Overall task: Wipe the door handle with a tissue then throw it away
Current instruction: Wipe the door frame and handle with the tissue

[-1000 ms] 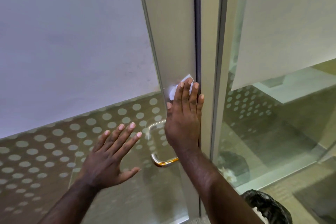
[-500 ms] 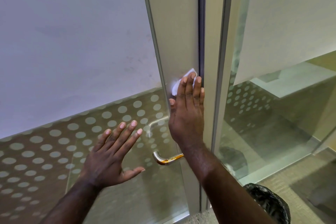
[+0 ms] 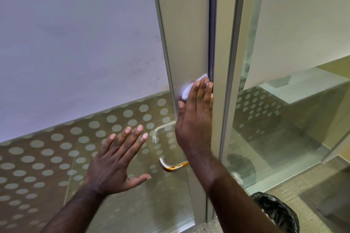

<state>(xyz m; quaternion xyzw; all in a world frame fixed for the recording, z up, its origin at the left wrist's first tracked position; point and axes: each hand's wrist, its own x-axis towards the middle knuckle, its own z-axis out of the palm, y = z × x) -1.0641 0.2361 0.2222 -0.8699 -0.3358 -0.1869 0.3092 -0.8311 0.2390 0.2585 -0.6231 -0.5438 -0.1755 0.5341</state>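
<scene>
My right hand (image 3: 195, 117) lies flat against the metal door stile (image 3: 184, 43), pressing a white tissue (image 3: 189, 89) under its fingers; only the tissue's upper corner shows. The curved metal door handle (image 3: 173, 165) sticks out to the left below that wrist, partly hidden by my forearm. My left hand (image 3: 117, 161) is spread open against the dotted glass pane (image 3: 56, 157), left of the handle, holding nothing.
A bin lined with a black bag (image 3: 278, 212) stands on the floor at the lower right, beside the door frame (image 3: 225, 81). A second glass panel (image 3: 284, 128) with frosted film fills the right side.
My right hand with the tissue has slid slightly upward along the stile. The left hand keeps its place on the glass.
</scene>
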